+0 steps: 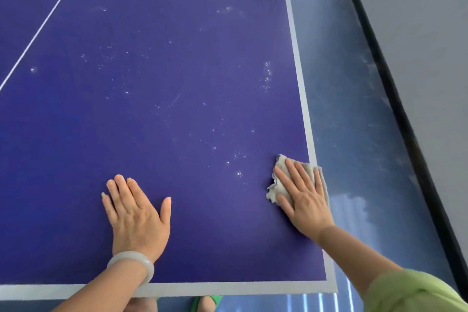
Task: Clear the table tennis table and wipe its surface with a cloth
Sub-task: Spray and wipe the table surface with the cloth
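We found the left hand point(136, 213) lying flat on the blue desk point(164, 109) near its front edge, fingers straight and close together, thumb spread to the side, holding nothing. A pale bracelet point(133, 262) sat on that wrist. The right hand point(301, 197) was also flat, its straight fingers pressing down on the cloth point(274, 190) rather than curling round it. The cloth, a crumpled grey-white rag with frayed edges, lay on the desk's right side, touching the white border stripe point(298, 83), and one corner of it reached over the desk's edge. It showed beyond the fingertips and on both sides of the hand. A green sleeve point(410, 291) covered the right upper arm. We saw small white specks point(267, 76) scattered over the blue surface ahead of both hands, thickest near the right border. A thin white centre line point(45, 23) ran diagonally across the upper left. Beyond the desk's right edge lay a glossy bluish floor point(354, 109), and below the front edge we glimpsed a green shoe point(205, 303).
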`<action>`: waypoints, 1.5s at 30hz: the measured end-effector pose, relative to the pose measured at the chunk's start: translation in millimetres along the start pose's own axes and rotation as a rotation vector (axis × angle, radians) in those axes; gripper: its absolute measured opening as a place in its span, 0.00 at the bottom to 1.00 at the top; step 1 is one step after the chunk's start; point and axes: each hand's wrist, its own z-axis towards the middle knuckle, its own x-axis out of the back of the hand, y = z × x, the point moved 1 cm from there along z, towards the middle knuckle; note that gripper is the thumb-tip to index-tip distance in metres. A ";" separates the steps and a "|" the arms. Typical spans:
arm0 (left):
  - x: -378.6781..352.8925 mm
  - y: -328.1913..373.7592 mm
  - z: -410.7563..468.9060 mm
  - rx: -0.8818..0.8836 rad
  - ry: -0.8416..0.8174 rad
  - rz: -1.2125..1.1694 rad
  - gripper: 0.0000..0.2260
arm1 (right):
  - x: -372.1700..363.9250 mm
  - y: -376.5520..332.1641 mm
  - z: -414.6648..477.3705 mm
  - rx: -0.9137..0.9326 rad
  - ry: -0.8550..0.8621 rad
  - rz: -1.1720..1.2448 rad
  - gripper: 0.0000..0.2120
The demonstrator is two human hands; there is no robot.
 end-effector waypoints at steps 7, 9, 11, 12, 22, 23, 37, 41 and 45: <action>-1.8 0.6 -1.1 0.020 0.037 0.048 0.40 | 26.7 32.1 126.1 -0.157 -0.027 0.120 0.28; -2.3 -0.4 -0.5 0.021 0.034 0.057 0.40 | 25.1 26.4 124.8 -0.173 -0.019 0.143 0.27; -3.0 -0.6 -1.0 0.020 0.036 0.051 0.40 | 19.7 16.7 99.0 -0.143 0.022 0.137 0.28; -2.8 -0.5 -1.3 0.021 0.041 0.044 0.40 | 16.0 10.3 79.5 -0.118 0.039 0.137 0.29; 0.1 1.8 -0.6 0.020 0.025 0.011 0.40 | -4.7 -24.1 -4.7 0.207 0.039 0.010 0.26; 0.4 1.8 -0.5 0.019 0.027 0.013 0.40 | -1.6 -8.8 12.2 0.178 0.045 0.006 0.26; 5.6 3.9 0.7 0.036 -0.024 0.004 0.40 | -30.1 -133.8 -21.3 -0.154 0.140 0.136 0.29; 7.8 4.1 1.2 0.040 -0.030 0.013 0.40 | -13.9 -137.3 45.4 0.072 0.110 0.070 0.28; 6.3 2.7 0.9 0.036 -0.034 0.026 0.40 | 8.7 -76.6 125.8 -0.130 0.053 0.130 0.29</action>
